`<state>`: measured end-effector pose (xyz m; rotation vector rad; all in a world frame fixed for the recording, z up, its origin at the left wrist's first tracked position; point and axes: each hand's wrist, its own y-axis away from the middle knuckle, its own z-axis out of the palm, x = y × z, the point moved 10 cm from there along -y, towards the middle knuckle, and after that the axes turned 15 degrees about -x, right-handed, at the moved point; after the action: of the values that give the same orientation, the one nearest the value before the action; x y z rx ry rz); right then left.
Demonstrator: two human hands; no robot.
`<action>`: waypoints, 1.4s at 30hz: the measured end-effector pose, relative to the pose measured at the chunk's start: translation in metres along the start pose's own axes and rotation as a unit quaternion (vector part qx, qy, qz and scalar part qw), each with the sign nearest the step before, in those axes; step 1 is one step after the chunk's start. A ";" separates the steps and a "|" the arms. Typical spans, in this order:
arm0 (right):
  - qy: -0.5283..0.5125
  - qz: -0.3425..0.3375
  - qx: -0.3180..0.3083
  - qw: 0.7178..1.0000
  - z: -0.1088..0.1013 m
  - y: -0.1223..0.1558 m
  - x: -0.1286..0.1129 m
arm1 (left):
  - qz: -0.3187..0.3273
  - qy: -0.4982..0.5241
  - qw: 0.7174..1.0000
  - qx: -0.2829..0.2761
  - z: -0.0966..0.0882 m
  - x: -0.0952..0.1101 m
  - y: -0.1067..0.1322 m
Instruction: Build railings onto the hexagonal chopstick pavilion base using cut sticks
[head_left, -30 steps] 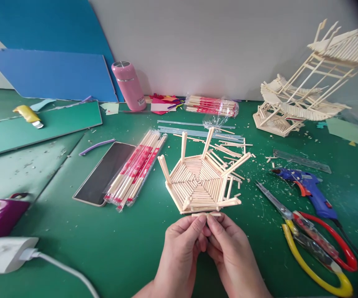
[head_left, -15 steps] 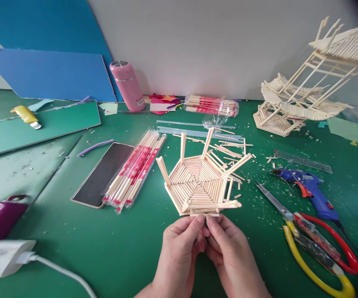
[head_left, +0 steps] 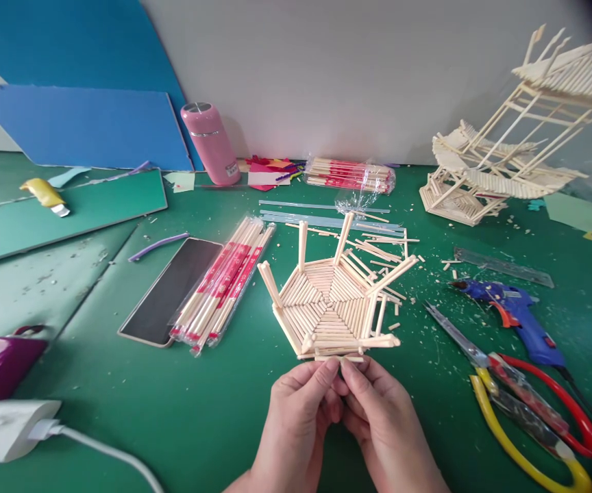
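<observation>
A hexagonal base made of wooden sticks (head_left: 329, 301), with several upright posts at its corners, lies on the green mat (head_left: 214, 411). My left hand (head_left: 296, 418) and my right hand (head_left: 381, 418) meet just below it, fingertips pinched together on a short wooden stick (head_left: 340, 358). The stick lies level against the base's near edge. Loose cut sticks (head_left: 383, 250) are scattered behind and to the right of the base.
Wrapped chopstick bundles (head_left: 224, 284) and a dark phone (head_left: 173, 291) lie to the left. Scissors with red and yellow handles (head_left: 522, 404), a blue glue gun (head_left: 514, 311) and a clear ruler (head_left: 504, 267) lie on the right. A finished stick pavilion (head_left: 506, 150) stands far right, a pink bottle (head_left: 208, 144) at the back.
Both hands have pushed the short stick slightly forward, from a small gap below the base to lying against its near edge. Nothing else moved.
</observation>
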<state>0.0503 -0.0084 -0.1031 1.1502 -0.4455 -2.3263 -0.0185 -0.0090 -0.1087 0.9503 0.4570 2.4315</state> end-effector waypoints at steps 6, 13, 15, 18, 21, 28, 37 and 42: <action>-0.002 -0.001 -0.004 1.000 -0.003 -0.001 0.003 | -0.005 -0.005 1.000 -0.002 0.002 0.002 -0.001; -0.013 0.001 0.014 1.000 -0.002 -0.003 0.002 | -0.001 -0.007 1.000 -0.002 0.002 0.002 -0.001; -0.013 -0.001 0.016 1.000 -0.002 -0.002 0.001 | 0.001 -0.006 1.000 -0.002 0.002 0.002 -0.001; -0.012 -0.003 0.016 1.000 -0.002 -0.001 0.000 | 0.005 -0.009 1.000 -0.002 0.001 0.003 -0.001; -0.012 -0.005 0.018 1.000 -0.003 -0.001 -0.001 | 0.007 -0.014 1.000 -0.001 0.000 0.002 0.000; -0.011 -0.006 0.022 1.000 -0.003 -0.001 -0.001 | 0.011 -0.018 1.000 0.001 0.000 0.003 0.001; -0.019 -0.004 0.020 1.000 -0.003 -0.001 -0.002 | 0.007 -0.030 0.999 0.008 0.002 0.004 0.000; -0.022 -0.003 0.015 1.000 -0.003 -0.001 -0.002 | 0.007 -0.032 0.999 0.007 0.002 0.004 -0.001</action>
<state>0.0531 -0.0069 -0.1041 1.1167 -0.4952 -2.3624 -0.0193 -0.0057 -0.1055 1.0366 0.4461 2.4055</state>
